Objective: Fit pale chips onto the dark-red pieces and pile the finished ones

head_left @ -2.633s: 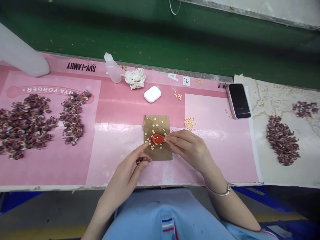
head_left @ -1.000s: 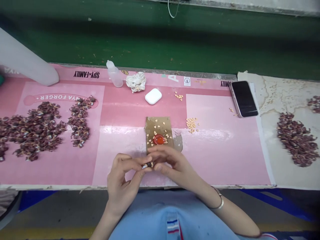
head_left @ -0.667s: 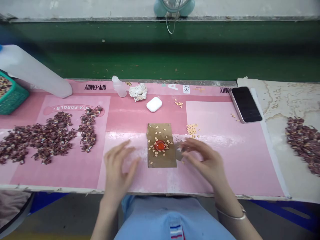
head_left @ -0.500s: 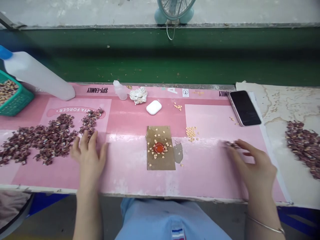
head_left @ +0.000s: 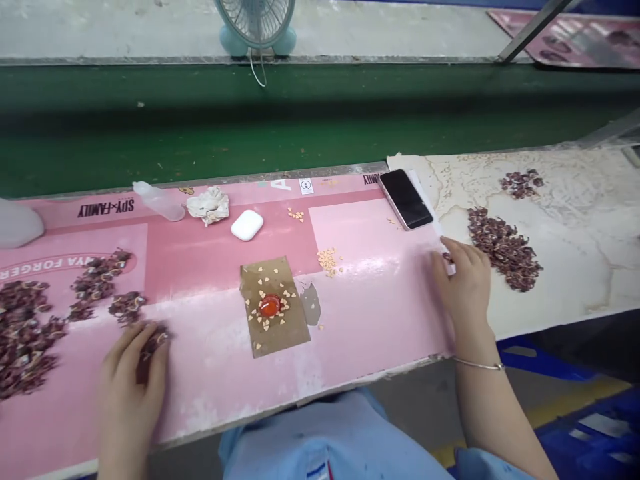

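The left hand (head_left: 131,377) lay flat, fingers spread over a dark piece (head_left: 153,339) on the table (head_left: 380,313). The right hand (head_left: 463,287), loosely open, touched a second piece (head_left: 447,256) beside the right pile (head_left: 505,250).

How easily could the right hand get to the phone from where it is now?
Probably yes. The right hand rests at the right edge of the pink mat, and the phone lies flat just beyond it. Only bare mat shows between them; nothing stands in the way.

Small dark-maroon pieces (head_left: 156,335) lie scattered in clusters.
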`<state>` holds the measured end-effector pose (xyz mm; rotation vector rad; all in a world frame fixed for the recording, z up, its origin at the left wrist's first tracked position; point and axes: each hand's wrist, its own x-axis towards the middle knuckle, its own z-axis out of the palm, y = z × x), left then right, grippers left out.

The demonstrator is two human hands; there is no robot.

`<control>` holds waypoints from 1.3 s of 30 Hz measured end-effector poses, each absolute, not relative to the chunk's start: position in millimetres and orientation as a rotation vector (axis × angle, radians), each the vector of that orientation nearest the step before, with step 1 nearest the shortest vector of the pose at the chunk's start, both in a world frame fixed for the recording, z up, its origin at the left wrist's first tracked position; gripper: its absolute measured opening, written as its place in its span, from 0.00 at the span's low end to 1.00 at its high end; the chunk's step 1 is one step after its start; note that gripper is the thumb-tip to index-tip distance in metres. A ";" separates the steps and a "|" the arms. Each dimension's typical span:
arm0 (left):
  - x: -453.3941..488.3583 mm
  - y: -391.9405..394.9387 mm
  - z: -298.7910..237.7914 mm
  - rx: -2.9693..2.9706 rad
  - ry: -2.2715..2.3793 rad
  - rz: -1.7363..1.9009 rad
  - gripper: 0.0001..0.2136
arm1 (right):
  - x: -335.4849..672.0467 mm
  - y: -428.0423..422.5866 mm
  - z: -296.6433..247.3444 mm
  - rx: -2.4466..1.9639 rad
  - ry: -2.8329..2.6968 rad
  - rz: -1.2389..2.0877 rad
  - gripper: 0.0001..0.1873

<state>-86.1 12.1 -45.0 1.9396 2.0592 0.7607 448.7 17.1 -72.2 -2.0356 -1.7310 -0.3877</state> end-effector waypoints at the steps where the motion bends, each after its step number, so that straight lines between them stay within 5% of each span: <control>1: -82.6 11.2 -43.1 1.950 2.076 0.775 0.15 | 431.4 22.2 -69.8 -1.947 -1.776 -0.312 0.17; 6: -84.6 14.0 -47.0 2.077 2.014 0.848 0.13 | 356.1 48.5 -64.1 -1.655 -2.062 0.061 0.13; 14: -112.5 11.4 -60.2 2.230 1.894 0.604 0.21 | 348.0 79.4 -64.8 -1.564 -2.186 0.082 0.12; 24: -87.0 -2.5 -41.2 2.246 2.060 0.769 0.07 | 350.1 77.6 -70.8 -1.510 -2.153 0.119 0.18; 39: -74.5 -19.8 -46.9 2.146 2.056 0.649 0.12 | 318.2 64.4 -50.2 -1.291 -2.130 0.040 0.08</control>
